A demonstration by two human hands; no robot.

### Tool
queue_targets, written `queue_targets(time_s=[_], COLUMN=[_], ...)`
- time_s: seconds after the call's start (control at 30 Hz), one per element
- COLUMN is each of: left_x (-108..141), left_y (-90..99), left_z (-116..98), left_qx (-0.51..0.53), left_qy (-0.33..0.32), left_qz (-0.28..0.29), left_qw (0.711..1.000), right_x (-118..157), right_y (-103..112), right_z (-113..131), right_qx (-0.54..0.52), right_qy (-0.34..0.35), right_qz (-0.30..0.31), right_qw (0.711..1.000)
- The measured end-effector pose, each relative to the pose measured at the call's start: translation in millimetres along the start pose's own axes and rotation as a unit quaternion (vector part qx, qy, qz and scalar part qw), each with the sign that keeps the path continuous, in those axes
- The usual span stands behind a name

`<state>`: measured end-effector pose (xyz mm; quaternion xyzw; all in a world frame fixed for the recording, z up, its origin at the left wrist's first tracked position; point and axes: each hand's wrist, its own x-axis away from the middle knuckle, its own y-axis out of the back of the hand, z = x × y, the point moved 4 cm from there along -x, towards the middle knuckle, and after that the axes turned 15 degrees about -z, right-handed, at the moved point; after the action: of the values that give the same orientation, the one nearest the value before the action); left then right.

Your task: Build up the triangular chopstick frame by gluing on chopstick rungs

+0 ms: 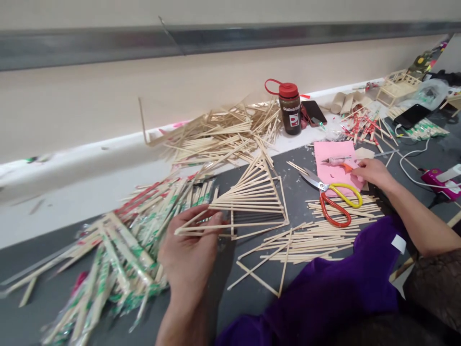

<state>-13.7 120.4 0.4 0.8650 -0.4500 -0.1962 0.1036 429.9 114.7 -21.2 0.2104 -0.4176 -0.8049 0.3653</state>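
My left hand [192,240] is closed around the near-left end of a fan-shaped frame of thin wooden sticks [252,192], thumb on top and fingers beneath. My right hand [374,172] is at the orange trigger of a glue gun [340,160], its fingers bent together over that end. The gun lies over a pink sheet [334,178], its nozzle pointing left. Just in front rest scissors [329,192] with one yellow and one red handle, on top of loose sticks [317,240]. A few sticks cross in a zigzag shape [262,269] nearer to me.
Wrapped chopsticks [122,254] heap up at the left. Behind stand a big pile of sticks [223,134] and a dark bottle [290,110] with a red lid. Phones [412,117], a white cable, a purple power adapter [441,185] and a small stick model [398,88] are at the right.
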Motion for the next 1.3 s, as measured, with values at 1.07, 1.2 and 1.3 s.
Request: queue_targets(time_s=[1.07, 1.2, 1.3], left_x=[15, 16, 17], left_y=[8.2, 11.9, 14.8], left_z=[22, 20, 18], left_qx=[0.103, 0.095, 0.06], left_qy=[0.04, 0.015, -0.024], left_qz=[0.017, -0.006, -0.027], left_qw=[0.994, 0.995, 0.998], right_x=[140, 149, 153], right_y=[-31, -40, -45], right_z=[169, 181, 185], right_qx=[-0.288, -0.297, -0.294], right_qy=[0.196, 0.217, 0.224], right_qz=[0.292, 0.282, 0.284], right_qw=[0.891, 0.886, 0.885])
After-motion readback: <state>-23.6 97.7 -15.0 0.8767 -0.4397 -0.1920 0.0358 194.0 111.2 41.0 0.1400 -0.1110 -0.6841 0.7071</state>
